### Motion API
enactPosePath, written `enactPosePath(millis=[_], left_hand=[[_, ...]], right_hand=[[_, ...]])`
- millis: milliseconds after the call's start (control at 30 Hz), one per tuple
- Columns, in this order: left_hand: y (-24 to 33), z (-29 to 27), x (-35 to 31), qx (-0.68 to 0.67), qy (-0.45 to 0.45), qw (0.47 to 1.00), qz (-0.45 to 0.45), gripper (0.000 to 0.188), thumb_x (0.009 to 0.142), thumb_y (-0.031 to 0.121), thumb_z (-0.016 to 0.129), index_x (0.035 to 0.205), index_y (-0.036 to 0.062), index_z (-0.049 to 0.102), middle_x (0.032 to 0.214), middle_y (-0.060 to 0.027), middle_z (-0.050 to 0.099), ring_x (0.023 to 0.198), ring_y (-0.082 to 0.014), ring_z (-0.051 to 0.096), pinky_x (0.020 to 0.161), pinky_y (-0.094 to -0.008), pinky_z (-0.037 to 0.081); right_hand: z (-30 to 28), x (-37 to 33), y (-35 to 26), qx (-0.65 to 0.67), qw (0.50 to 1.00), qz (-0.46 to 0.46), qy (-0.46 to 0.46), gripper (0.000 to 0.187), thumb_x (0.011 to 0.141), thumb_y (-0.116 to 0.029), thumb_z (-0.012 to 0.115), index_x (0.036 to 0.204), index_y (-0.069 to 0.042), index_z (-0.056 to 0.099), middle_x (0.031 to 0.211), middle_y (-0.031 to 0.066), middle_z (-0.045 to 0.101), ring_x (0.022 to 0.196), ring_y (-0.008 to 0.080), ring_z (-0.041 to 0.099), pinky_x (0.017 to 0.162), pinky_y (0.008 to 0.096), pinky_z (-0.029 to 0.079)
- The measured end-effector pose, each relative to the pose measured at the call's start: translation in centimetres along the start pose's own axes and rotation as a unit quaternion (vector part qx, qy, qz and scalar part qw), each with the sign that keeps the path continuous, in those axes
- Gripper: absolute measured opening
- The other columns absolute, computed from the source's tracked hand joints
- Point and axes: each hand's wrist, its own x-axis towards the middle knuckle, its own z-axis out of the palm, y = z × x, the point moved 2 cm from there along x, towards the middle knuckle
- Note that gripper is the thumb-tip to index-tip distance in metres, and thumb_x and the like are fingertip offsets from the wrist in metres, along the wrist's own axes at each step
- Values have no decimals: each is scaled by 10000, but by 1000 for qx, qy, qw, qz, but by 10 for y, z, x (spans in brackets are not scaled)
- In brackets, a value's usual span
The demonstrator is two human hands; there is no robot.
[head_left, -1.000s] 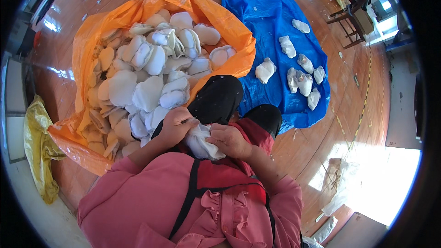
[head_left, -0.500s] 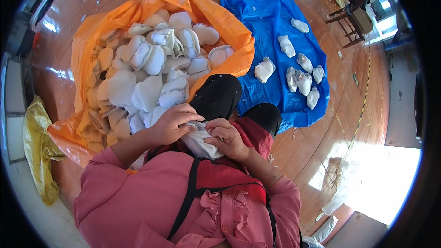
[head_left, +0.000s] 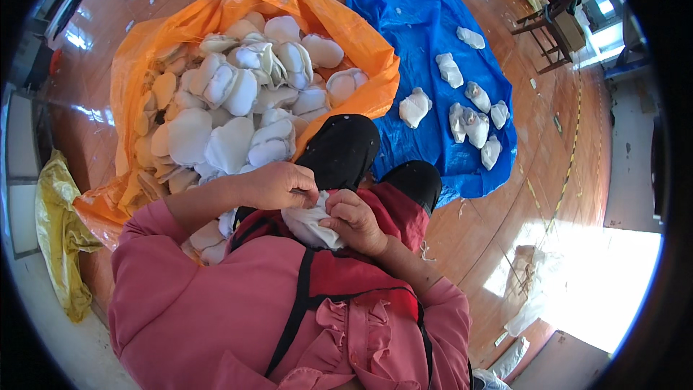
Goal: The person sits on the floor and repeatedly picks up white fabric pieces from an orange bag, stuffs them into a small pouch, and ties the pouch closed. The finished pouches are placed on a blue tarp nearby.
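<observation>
On my lap lies a white, thin-wrapped bundle (head_left: 309,227), with both hands at its upper end. My left hand (head_left: 280,186) is closed, its fingertips pinched together at the bundle's top edge; what exactly they pinch is hidden. Thumb and curled fingers of my right hand (head_left: 356,222) grip the bundle's right side. Just beyond my left arm, a heap of white padded oval pieces (head_left: 229,146) fills an open orange plastic bag (head_left: 343,18). Several similar white bundles (head_left: 476,128) rest on a blue plastic sheet (head_left: 411,22) ahead to the right.
My black-clad knees (head_left: 339,146) rise between the bag and the sheet. A yellow plastic bag (head_left: 59,235) lies by the left wall. At the far right stands a wooden chair (head_left: 552,40) on the reddish tiled floor (head_left: 498,235); scraps are scattered around.
My left hand has curled inward, its fingers now closed at the bundle's top where they were stretched across it. The left elbow has swung outward slightly. My right hand keeps its grip.
</observation>
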Motion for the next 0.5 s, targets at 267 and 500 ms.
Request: enactPosePath(millis=[267,500], left_hand=[[4,-2,-2,13,-67,998,0,243,856,132,694,1091,102,749,944,-77,628,897,-250,631,777,-362,488],[14,0,13,60,-61,996,26,249,804,106,708,1051,75,705,989,-91,611,937,-287,616,802,-385,492]], right_hand=[[3,-4,2,38,996,78,5,228,799,-88,802,817,-52,578,942,82,574,890,261,585,765,330,485],[-6,-2,4,108,982,148,-42,256,827,-133,797,922,-67,569,1026,58,535,900,205,559,773,302,464]])
